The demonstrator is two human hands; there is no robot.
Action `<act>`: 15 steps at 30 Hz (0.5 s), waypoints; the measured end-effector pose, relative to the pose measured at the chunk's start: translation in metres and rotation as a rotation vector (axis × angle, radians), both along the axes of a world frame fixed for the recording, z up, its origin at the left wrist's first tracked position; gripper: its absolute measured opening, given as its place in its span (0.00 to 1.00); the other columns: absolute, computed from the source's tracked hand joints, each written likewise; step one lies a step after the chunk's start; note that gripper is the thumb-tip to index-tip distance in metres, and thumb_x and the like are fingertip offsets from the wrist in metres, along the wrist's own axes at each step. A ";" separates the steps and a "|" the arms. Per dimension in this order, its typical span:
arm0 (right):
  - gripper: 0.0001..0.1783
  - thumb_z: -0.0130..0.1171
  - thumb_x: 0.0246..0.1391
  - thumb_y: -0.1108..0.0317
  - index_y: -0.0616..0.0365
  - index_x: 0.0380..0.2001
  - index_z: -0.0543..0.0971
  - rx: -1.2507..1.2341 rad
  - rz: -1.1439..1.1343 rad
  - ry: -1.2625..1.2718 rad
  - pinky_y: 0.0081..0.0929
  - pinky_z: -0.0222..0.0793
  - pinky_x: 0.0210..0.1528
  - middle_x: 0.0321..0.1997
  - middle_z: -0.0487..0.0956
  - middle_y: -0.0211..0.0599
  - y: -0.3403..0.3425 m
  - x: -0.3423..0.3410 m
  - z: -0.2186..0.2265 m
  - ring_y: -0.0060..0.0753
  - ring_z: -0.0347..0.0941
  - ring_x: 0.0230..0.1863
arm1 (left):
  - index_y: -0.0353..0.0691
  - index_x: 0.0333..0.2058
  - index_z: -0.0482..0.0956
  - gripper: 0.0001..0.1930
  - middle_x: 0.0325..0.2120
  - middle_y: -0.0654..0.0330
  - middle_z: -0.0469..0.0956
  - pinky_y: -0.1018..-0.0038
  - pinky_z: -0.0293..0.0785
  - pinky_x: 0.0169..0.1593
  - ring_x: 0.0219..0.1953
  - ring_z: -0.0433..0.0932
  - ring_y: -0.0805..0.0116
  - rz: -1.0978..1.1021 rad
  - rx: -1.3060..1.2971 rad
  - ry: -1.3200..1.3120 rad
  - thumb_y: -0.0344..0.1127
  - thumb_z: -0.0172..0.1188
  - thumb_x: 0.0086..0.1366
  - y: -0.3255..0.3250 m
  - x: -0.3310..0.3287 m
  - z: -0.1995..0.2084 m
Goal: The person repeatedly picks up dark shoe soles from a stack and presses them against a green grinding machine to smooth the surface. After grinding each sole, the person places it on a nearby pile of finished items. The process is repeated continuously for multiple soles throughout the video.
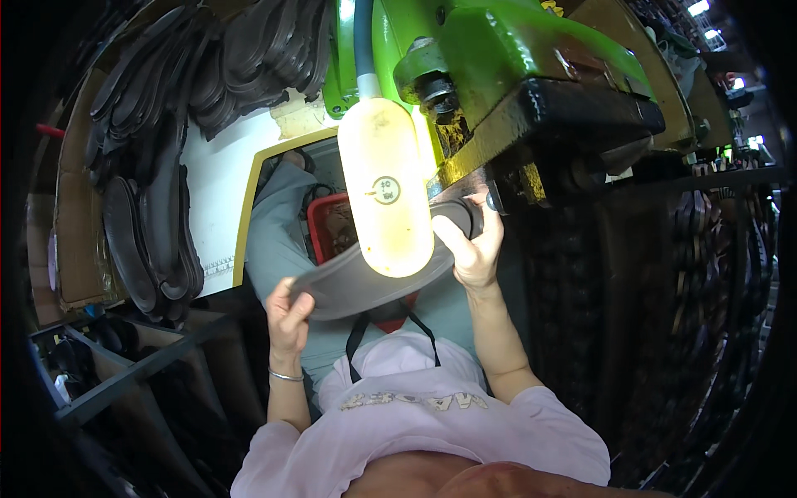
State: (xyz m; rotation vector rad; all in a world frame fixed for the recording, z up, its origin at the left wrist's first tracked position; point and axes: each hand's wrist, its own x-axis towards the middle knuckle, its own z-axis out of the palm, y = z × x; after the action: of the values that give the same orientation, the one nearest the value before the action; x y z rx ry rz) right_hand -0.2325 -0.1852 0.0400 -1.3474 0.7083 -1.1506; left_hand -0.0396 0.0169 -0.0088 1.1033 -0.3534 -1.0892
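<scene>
Workshop: green machine, piled soles

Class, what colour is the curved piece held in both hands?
The curved piece is dark grey, best seen in the head view.

The right hand reaches farther forward than the left hand, both gripping with bent fingers.

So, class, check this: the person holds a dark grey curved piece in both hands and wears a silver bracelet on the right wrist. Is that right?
One slip: the silver bracelet is on the left wrist, as the head view shows. The left hand and right hand do hold the dark grey curved piece.
</scene>
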 end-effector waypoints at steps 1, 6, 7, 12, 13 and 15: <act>0.19 0.62 0.46 0.77 0.62 0.44 0.72 -0.052 0.013 0.010 0.24 0.64 0.51 0.42 0.75 0.33 -0.002 0.001 0.005 0.25 0.70 0.45 | 0.30 0.41 0.74 0.13 0.35 0.58 0.79 0.77 0.72 0.46 0.38 0.77 0.73 -0.114 0.016 -0.022 0.27 0.61 0.58 0.005 -0.001 -0.005; 0.21 0.64 0.45 0.80 0.63 0.44 0.72 0.032 0.136 0.055 0.21 0.69 0.45 0.38 0.78 0.35 -0.007 -0.002 0.005 0.25 0.74 0.40 | 0.29 0.47 0.73 0.19 0.39 0.59 0.79 0.78 0.70 0.45 0.39 0.74 0.78 -0.697 0.009 -0.386 0.28 0.63 0.57 -0.044 -0.012 0.011; 0.19 0.64 0.45 0.79 0.64 0.43 0.72 0.027 0.130 0.052 0.21 0.70 0.43 0.36 0.78 0.35 -0.005 -0.001 0.001 0.25 0.75 0.37 | 0.29 0.47 0.73 0.19 0.39 0.60 0.78 0.78 0.69 0.47 0.40 0.73 0.77 -0.605 -0.057 -0.406 0.29 0.63 0.57 -0.067 -0.025 0.025; 0.25 0.64 0.46 0.78 0.65 0.48 0.67 0.079 -0.146 -0.003 0.24 0.67 0.50 0.44 0.75 0.41 0.005 -0.008 -0.009 0.29 0.72 0.46 | 0.31 0.37 0.77 0.10 0.27 0.66 0.76 0.81 0.68 0.36 0.31 0.70 0.81 -0.279 -0.096 -0.647 0.32 0.60 0.61 -0.138 -0.069 0.046; 0.25 0.64 0.46 0.77 0.66 0.48 0.67 0.109 -0.135 -0.003 0.25 0.67 0.51 0.45 0.75 0.41 0.016 -0.015 -0.011 0.30 0.72 0.47 | 0.31 0.35 0.77 0.09 0.25 0.66 0.75 0.81 0.67 0.33 0.28 0.69 0.81 -0.215 -0.096 -0.686 0.32 0.60 0.61 -0.141 -0.074 0.042; 0.25 0.63 0.47 0.75 0.68 0.49 0.68 0.242 0.052 0.084 0.27 0.66 0.53 0.46 0.75 0.43 0.050 -0.046 -0.020 0.33 0.71 0.49 | 0.31 0.30 0.78 0.08 0.20 0.68 0.74 0.81 0.65 0.28 0.24 0.66 0.83 -0.094 -0.094 -0.758 0.32 0.60 0.61 -0.149 -0.088 0.035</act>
State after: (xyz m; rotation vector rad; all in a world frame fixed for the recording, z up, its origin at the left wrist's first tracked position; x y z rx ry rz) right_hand -0.2785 -0.1350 0.0196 -1.2066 0.8409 -0.9387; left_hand -0.1272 -0.1322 0.0264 1.3973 -1.0502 -0.6863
